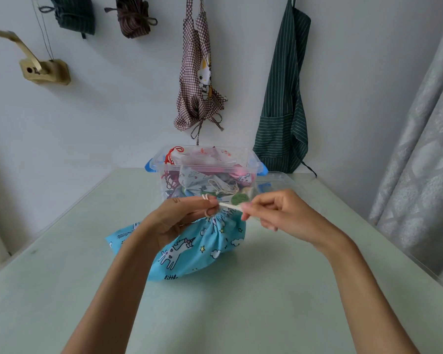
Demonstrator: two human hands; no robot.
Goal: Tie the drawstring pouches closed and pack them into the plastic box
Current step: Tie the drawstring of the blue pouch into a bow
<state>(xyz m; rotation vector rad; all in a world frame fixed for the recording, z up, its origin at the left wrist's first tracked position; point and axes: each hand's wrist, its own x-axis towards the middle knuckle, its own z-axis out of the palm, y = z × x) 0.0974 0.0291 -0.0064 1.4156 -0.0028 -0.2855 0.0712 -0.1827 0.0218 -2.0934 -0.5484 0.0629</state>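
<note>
Blue unicorn pouch (pixel 189 247) on table (pixel 266 290), before plastic box (pixel 205 162). Left hand (pixel 174 215) pinches gathered neck, right hand (pixel 274 210) pinches white drawstring (pixel 229 206). Soft, light, floppy cloth; best held at neck.

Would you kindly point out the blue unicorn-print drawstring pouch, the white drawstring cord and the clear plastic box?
Blue unicorn-print drawstring pouch (pixel 189 251): head view, printed fabric body.
White drawstring cord (pixel 229 206): head view, stretch between the hands.
Clear plastic box (pixel 251 155): head view, right rim.
</note>
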